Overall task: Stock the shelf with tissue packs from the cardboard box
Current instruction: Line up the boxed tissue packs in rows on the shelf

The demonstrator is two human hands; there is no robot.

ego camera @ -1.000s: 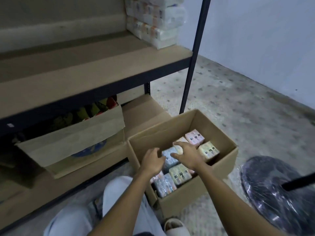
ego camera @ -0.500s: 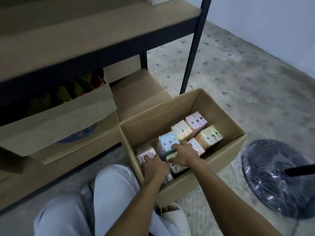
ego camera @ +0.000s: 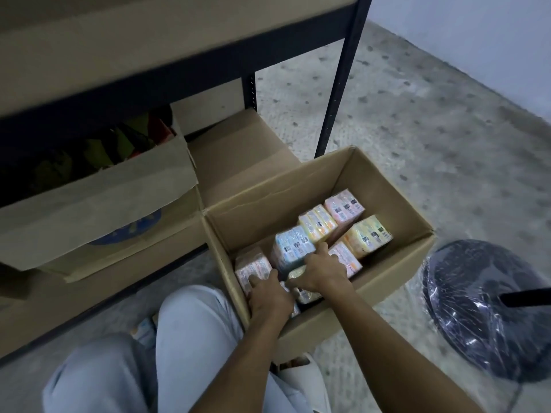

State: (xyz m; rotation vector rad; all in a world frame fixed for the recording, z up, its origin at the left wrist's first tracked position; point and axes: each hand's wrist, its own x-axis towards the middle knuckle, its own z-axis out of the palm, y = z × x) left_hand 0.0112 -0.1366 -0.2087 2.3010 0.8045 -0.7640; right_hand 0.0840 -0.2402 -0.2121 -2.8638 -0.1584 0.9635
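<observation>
Tissue packs (ego camera: 316,225) stand on end in the open cardboard box (ego camera: 387,204) on the floor, long axes toward its far-right corner, left hand (ego camera: 269,296) fingers curled on the pink pack (ego camera: 253,265), right hand (ego camera: 323,274) gripping the blue pack (ego camera: 292,248), shelf (ego camera: 149,34) overhead, wrapped fan base (ego camera: 489,311) right.

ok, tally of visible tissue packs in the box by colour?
Pink packs: 3
Yellow packs: 2
Blue pack: 1
Colour unclear, under the right hand and left hand: at least 1
Total: at least 7 in the cardboard box
</observation>
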